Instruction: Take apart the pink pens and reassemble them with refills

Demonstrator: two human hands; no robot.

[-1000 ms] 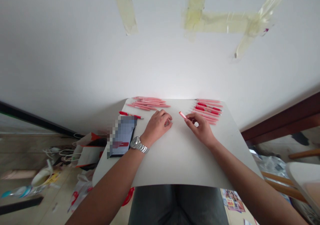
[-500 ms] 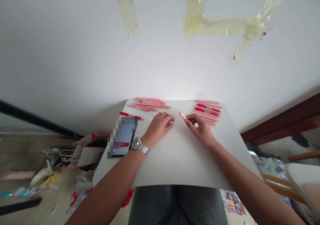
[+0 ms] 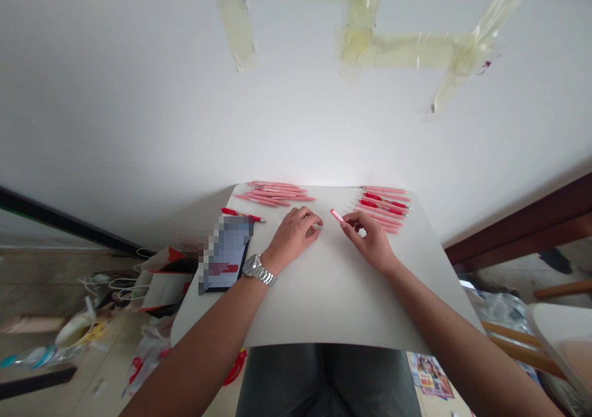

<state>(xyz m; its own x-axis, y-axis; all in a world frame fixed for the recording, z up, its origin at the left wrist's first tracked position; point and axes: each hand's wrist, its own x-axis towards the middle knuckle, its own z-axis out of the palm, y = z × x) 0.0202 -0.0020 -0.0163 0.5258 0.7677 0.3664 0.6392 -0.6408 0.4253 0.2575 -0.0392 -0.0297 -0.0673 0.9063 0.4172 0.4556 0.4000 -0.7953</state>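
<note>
My right hand is closed in a pinch on a pink pen. Only a short end with a pale stripe sticks out past the fingertips; any remaining length is hidden by the hand. To its left, my left hand rests on the white table, fingers loosely curled, a gap between thumb and forefinger and nothing visible in it. Beyond the left hand lies a pile of pink pens. Right of the right hand, several more pink pens lie in a row, with red pens among them.
A phone or tablet, partly blurred out, lies at the table's left, with one red pen above it. The white wall borders the table's far edge. Bags stand on the floor at left; a chair is at right.
Almost nothing differs. The camera view has shifted very slightly; both hands and the pens keep their places.
</note>
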